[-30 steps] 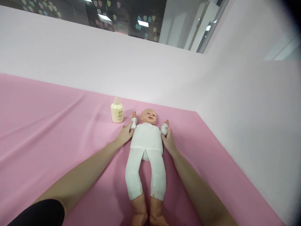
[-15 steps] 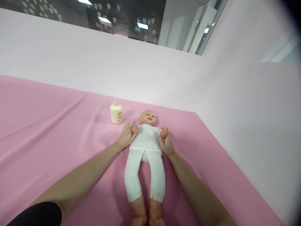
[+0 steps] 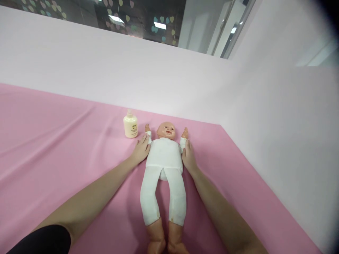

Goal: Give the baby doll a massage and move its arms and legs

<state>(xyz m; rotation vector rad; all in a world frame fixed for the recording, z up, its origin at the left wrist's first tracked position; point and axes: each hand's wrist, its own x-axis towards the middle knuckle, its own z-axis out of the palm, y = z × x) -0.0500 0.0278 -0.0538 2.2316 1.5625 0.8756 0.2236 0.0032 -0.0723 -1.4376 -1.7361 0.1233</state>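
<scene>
A baby doll (image 3: 164, 155) in a white top and white leggings lies on its back on a pink cloth (image 3: 58, 148), head away from me, bare feet near the bottom edge. Both of its arms are stretched up beside its head. My left hand (image 3: 140, 151) lies along the doll's arm on the left and holds it just below the small hand. My right hand (image 3: 188, 157) holds the other arm the same way, fingers pointing away from me. Both my forearms run along the doll's sides.
A small cream lotion bottle (image 3: 130, 125) stands upright just left of the doll's head, a little beyond my left fingertips. Pale pink walls (image 3: 278, 127) close the cloth at the back and on the right. Dark glass with heart stickers shows above.
Half a second ago I held the doll's small hands folded in at its chest. Now its arms are spread upward beside the head, and my hands have slid out with them.
</scene>
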